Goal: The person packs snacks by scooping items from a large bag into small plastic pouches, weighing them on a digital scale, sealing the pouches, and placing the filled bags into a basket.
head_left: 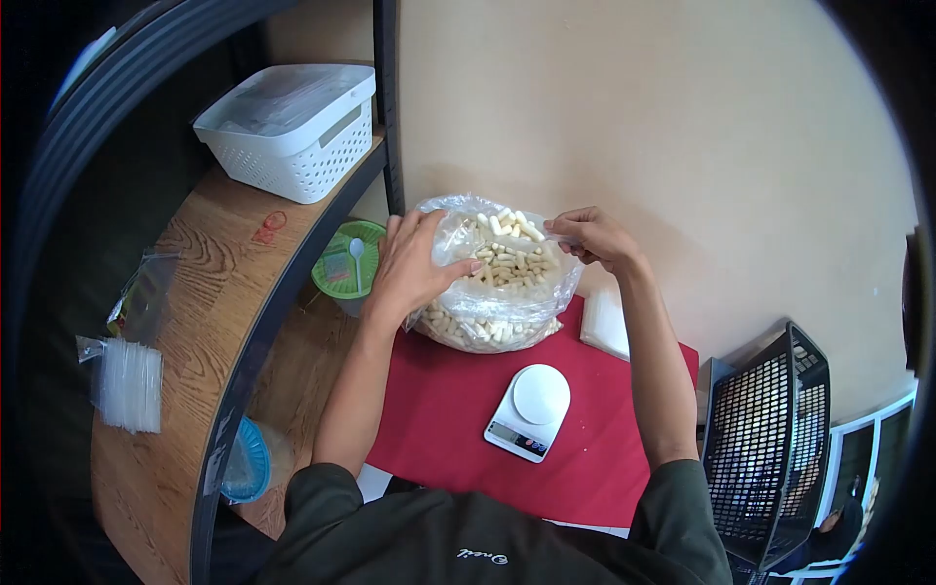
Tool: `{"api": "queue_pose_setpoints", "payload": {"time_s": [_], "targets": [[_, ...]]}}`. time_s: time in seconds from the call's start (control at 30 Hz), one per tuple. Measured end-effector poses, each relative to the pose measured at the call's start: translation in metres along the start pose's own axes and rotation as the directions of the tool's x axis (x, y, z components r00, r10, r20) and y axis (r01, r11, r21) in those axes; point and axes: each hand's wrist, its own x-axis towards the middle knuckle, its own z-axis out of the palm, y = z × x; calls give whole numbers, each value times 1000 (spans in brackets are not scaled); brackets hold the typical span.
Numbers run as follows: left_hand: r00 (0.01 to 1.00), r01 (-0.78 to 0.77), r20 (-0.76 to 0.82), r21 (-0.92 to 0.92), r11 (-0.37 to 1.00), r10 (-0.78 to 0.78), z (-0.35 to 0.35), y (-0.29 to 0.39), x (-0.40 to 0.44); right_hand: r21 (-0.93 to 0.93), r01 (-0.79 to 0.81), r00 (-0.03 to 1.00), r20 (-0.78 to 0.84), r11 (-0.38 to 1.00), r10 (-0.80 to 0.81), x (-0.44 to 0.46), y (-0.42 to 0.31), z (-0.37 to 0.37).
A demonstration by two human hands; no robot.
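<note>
Head view: A large clear plastic bag (564, 292) of cream-white capsules (515, 270) sat at the far side of a table with a red cloth (429, 409). The left hand (409, 268) was spread against the bag's left rim, fingers and thumb apart. The right hand (597, 236) was closed on the end of what looked like a clear plastic scoop (522, 242), raised at the bag's mouth with capsules on it.

The bag was open and the scoop appeared loaded; many capsules lay in the bag, so the work seemed far from finished. How much had been done elsewhere could not be told.

Nearer stood a white digital kitchen scale (541, 400), apart from the bag. A stack of whitish plastic sheets (606, 324) lay to the right, partly behind the right forearm. Loose plastic folds crowded the bag's opening, a likely snag for the scoop. On the left, a curved wooden shelf (210, 249) held a white perforated basket (292, 146); a black plastic crate (765, 439) stood right.
</note>
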Motion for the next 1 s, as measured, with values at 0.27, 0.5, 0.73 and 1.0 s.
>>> {"api": "queue_pose_setpoints", "payload": {"time_s": [0.27, 0.5, 0.73, 1.0], "targets": [[964, -62, 258, 7, 998, 58, 14, 6, 32, -195, -27, 1000, -4, 981, 27, 6, -23, -18], [966, -7, 257, -38, 999, 17, 22, 15, 25, -313, 37, 994, 110, 949, -3, 30, -36, -10], [982, -40, 182, -57, 998, 50, 39, 18, 17, -295, 165, 962, 260, 941, -88, 42, -41, 12], [995, -95, 24, -86, 992, 98, 50, 15, 17, -233, 223, 954, 253, 946, -163, 34, -49, 27]]}}
